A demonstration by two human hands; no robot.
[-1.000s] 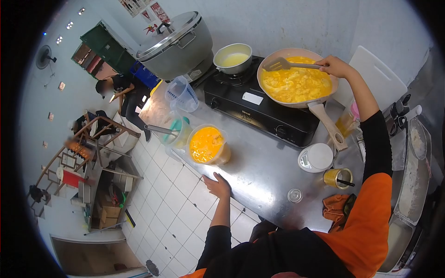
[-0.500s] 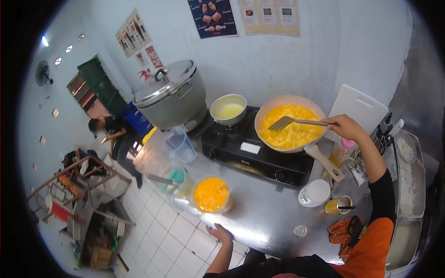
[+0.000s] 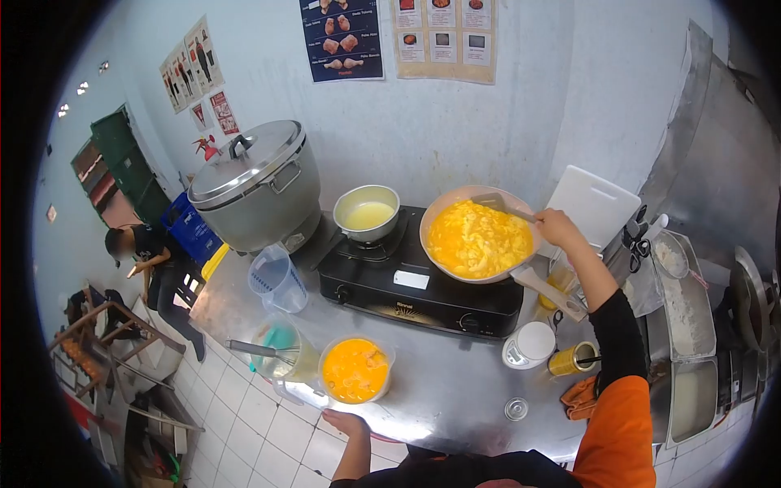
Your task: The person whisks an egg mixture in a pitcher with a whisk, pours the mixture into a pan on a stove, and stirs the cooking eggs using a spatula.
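Observation:
My right hand (image 3: 556, 228) is closed round the handle of a grey-brown spatula (image 3: 496, 203), whose blade lies at the back of a frying pan (image 3: 527, 205). Yellow, partly set egg (image 3: 480, 240) fills the pan, which sits on a black gas stove (image 3: 407, 309). At the table's front edge my left hand (image 3: 345, 421) holds nothing, its fingers partly in view, just below a clear container of beaten egg (image 3: 355, 370). To that container's left stands a jug (image 3: 281, 358) with a whisk (image 3: 260, 350) in it.
A pot (image 3: 368, 213) shares the stove, beside a large rice cooker (image 3: 260, 179). An empty jug (image 3: 277, 279) stands in front. Right are a scale (image 3: 530, 345), a yellow can (image 3: 573, 359), a cutting board (image 3: 590, 207) and scissors (image 3: 636, 240). Another person (image 3: 150, 264) is at the far left.
The spatula has moved from the middle of the pan to its back rim, still in my right hand. The camera view has shifted. My left hand remains near the table's front edge.

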